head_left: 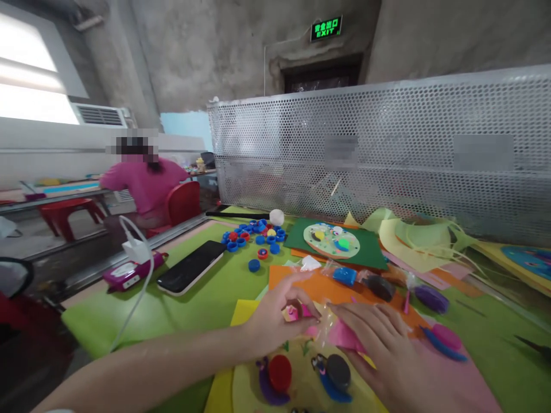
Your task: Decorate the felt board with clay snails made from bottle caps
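Note:
Between my hands is a clear plastic wrapper with pink modelling clay [344, 335] in it. My left hand [278, 310] is closed in a pinch at the wrapper's left edge, with a bit of pink showing under its curled fingers. My right hand [385, 350] grips the pink clay from the other side, fingers over its top. Below them lies a yellow sheet [241, 390] with clay snails: one has a red cap [279, 373] for a shell on a purple body, another a dark grey cap [338, 371] on a blue body.
Wrapped clay packs in blue [344, 276], black [379, 288] and purple [431, 299] lie beyond my hands. Further left are several bottle caps [253, 265], a phone [191, 267] and a power strip [133, 272]. A perforated metal screen [379, 137] borders the table. A person [144, 183] sits behind, left.

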`<state>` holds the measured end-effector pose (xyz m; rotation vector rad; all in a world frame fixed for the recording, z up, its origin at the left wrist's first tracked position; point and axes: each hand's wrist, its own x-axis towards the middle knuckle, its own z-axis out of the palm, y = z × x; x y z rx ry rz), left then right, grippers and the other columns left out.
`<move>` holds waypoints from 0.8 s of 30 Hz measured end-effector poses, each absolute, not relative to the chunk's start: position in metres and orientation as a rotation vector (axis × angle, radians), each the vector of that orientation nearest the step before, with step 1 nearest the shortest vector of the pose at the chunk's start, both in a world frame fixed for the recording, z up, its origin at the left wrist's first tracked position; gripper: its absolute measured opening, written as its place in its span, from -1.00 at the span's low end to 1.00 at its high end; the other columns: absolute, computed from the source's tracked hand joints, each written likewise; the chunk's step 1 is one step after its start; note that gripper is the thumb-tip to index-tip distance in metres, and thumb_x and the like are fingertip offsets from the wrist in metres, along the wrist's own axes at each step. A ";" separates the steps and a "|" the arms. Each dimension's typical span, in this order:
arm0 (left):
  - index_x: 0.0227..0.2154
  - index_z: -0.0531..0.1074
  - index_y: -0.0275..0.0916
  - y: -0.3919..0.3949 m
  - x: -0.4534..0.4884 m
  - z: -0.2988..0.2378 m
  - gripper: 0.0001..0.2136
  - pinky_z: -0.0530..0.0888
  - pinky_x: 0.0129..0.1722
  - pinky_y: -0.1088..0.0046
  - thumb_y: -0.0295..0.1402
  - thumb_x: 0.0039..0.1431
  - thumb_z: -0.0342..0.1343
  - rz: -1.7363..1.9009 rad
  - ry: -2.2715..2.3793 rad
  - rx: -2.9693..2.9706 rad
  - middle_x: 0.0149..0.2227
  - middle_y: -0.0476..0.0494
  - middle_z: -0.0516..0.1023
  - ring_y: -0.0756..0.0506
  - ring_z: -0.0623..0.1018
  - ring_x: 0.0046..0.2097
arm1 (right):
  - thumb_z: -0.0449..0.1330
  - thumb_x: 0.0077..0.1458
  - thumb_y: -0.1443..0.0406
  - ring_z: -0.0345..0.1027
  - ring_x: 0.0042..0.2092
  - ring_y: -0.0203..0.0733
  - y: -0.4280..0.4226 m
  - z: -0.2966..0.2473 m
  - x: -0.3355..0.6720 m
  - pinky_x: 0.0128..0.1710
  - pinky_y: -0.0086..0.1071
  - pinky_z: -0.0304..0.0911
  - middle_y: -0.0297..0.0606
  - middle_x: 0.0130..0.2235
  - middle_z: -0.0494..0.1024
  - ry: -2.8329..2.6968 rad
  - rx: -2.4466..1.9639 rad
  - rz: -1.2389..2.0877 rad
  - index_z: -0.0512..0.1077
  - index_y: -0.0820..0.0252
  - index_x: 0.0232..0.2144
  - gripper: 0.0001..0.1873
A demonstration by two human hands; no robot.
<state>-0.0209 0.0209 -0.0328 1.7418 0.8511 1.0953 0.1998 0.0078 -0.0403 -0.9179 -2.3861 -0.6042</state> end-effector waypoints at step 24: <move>0.26 -0.19 -0.08 0.016 -0.012 -0.034 -0.16 0.41 -0.16 0.41 -0.29 0.04 0.24 0.971 0.787 1.439 -0.26 -0.07 0.54 -0.10 0.53 -0.15 | -0.06 0.17 0.40 0.35 -0.14 -0.11 -0.008 -0.034 0.183 -0.14 -0.20 0.23 -0.17 -0.15 0.52 -2.275 -0.996 -0.428 0.25 0.20 0.06 -0.60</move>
